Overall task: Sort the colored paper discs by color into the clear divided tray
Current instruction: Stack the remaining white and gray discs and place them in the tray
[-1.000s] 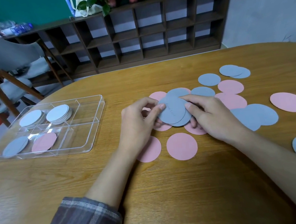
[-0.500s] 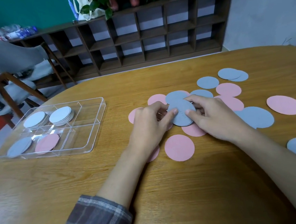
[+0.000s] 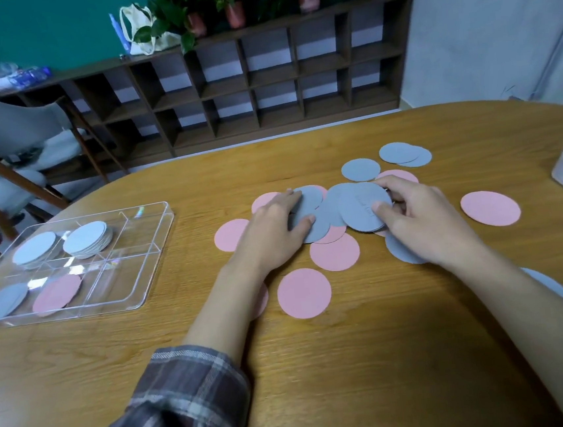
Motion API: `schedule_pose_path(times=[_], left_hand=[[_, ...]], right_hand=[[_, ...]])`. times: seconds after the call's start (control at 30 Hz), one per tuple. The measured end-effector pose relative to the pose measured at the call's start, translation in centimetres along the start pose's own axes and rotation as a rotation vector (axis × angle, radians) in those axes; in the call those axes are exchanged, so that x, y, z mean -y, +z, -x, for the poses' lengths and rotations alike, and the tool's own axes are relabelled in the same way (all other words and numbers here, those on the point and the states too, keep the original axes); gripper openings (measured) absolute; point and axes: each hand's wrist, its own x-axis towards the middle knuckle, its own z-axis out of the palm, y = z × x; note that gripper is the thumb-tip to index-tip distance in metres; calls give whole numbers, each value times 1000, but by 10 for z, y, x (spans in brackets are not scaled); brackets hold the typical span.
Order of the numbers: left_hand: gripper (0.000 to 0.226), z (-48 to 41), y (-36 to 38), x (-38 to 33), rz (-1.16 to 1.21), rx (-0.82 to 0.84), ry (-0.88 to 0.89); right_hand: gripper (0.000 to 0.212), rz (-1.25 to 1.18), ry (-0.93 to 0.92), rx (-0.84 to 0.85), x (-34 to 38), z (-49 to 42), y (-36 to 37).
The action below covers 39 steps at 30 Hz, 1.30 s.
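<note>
1. Currently, by my reading, the step is gathering: loose grey discs are being collected into one grey stack (image 3: pixel 362 205) ahead of a trip to the clear divided tray (image 3: pixel 121 277). The sort is only partly done.
2. Next move, as I judge it: get the flat grey disc (image 3: pixel 308 207) under the left hand (image 3: pixel 272 235) onto the stack. Thin paper lying flat needs sliding or an edge lifted. No pink may ride along. The stack then goes toward 9 o'clock.
3. The tray sits on the counter (image 3: pixel 356 361) at 9 o'clock from both hands, well apart.
   - Far-left and far-middle cells hold grey piles.
   - The near-left cell holds one grey disc.
   - The near-middle cell holds one tray pink disc (image 3: pixel 57 291).
   - The rightmost cells look bare.
4. The left hand has its fingers stretched and apart, pressing flat on the grey disc at its 1 o'clock, with the thumb on top. It clamps nothing.
5. The grey stack overlaps that disc's 3 o'clock side.
6. The right hand (image 3: pixel 421 220) is clamped on the stack, thumb on top and fingers curled behind the far rim. The stack lies at its 10 o'clock. I cannot tell whether it is lifted clear of the counter.
7. Loose pink discs (image 3: pixel 304 293) lie at 6 o'clock of the hands, and more far grey discs (image 3: pixel 360 169) lie at 12 o'clock.
</note>
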Motion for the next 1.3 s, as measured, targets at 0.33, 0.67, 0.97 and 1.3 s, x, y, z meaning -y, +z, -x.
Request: schedule_pose_path(times=[0.33, 0.67, 0.97, 1.3], left_hand=[[44, 12, 0, 13, -4, -47, 79], [10, 12, -7, 1, 314, -229, 81], [21, 15, 4, -17, 730, -196, -36], [29, 23, 11, -28, 406, -272, 85]], right_hand=[[25, -33, 4, -32, -2, -6, 8], [42, 20, -29, -8, -1, -6, 14], [34, -200, 11, 83, 0, -8, 21], [28, -23, -57, 6, -2, -8, 9]])
